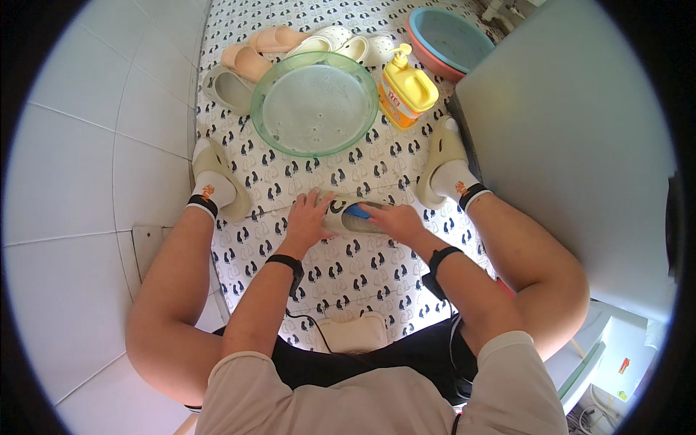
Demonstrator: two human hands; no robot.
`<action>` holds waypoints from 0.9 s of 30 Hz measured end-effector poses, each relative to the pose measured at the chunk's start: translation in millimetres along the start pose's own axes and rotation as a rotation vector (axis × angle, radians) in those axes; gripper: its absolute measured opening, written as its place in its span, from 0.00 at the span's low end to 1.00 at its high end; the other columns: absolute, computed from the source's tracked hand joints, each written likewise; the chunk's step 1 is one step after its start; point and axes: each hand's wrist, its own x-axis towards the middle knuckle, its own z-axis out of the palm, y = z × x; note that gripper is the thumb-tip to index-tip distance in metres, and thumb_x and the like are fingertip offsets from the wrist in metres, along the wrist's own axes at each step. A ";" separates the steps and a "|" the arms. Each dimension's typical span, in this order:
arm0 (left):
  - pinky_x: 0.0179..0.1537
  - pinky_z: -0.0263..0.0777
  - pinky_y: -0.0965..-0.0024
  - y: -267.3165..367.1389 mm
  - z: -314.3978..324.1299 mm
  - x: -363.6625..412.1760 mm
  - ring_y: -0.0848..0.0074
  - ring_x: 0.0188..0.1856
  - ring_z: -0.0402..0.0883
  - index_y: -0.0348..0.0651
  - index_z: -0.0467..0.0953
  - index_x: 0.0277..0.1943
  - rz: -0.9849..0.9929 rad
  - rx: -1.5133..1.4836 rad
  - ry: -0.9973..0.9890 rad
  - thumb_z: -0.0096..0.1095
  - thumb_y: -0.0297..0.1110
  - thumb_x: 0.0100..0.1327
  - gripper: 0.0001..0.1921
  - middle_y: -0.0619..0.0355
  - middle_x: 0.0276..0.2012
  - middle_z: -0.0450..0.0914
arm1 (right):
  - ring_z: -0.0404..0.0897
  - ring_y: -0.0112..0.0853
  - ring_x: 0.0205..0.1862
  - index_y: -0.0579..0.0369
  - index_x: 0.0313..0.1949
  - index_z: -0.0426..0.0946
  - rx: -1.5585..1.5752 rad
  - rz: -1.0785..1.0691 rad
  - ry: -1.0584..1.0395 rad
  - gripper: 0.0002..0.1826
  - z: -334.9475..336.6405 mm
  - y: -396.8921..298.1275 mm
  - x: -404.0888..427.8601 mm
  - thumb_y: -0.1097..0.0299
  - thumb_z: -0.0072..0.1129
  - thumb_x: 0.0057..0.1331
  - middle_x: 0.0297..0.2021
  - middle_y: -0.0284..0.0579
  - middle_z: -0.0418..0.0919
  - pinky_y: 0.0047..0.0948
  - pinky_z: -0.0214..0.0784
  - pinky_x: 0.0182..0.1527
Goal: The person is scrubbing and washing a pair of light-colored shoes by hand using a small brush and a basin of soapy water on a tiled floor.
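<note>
A beige slipper (334, 222) is held low over the tiled floor between my feet, its opening turned up towards me. My left hand (309, 222) grips it around the toe end. At its other end, my right hand (399, 221) has its fingers on a small blue object (357, 210), pressed inside the slipper's opening. The fingers cover much of the blue object, so I cannot tell exactly what it is. Beyond the slipper stands a translucent green basin (314, 154), filled with cloudy, foamy water.
A yellow pump bottle (409, 89) stands right of the basin. Peach slippers (247, 63), a grey slipper (228, 89) and white clogs (353, 48) lie around its far side. Nested basins (451, 41) sit at the back right. A tiled wall (70, 179) and a grey appliance-like panel (565, 157) flank me.
</note>
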 end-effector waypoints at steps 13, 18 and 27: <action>0.71 0.67 0.54 -4.9 -0.6 -5.6 0.50 0.69 0.67 0.60 0.65 0.75 0.020 0.031 0.062 0.91 0.50 0.39 0.57 0.48 0.69 0.68 | 0.88 0.47 0.35 0.19 0.70 0.72 0.064 0.134 -0.223 0.24 -38.7 8.7 -8.2 0.48 0.53 0.76 0.35 0.47 0.88 0.46 0.78 0.38; 0.69 0.69 0.55 3.0 1.8 -2.7 0.52 0.68 0.68 0.60 0.64 0.76 -0.018 0.028 0.028 0.91 0.50 0.37 0.59 0.49 0.69 0.68 | 0.88 0.49 0.40 0.27 0.59 0.81 0.150 0.095 -0.246 0.16 5.3 -40.3 30.0 0.55 0.51 0.76 0.38 0.50 0.88 0.50 0.80 0.44; 0.69 0.69 0.55 -4.2 -2.8 -8.4 0.51 0.67 0.69 0.57 0.64 0.75 -0.019 0.026 0.048 0.91 0.51 0.37 0.59 0.47 0.68 0.68 | 0.88 0.46 0.38 0.15 0.66 0.77 0.135 -0.077 -0.232 0.21 -27.6 6.4 5.7 0.46 0.56 0.75 0.45 0.43 0.88 0.45 0.81 0.41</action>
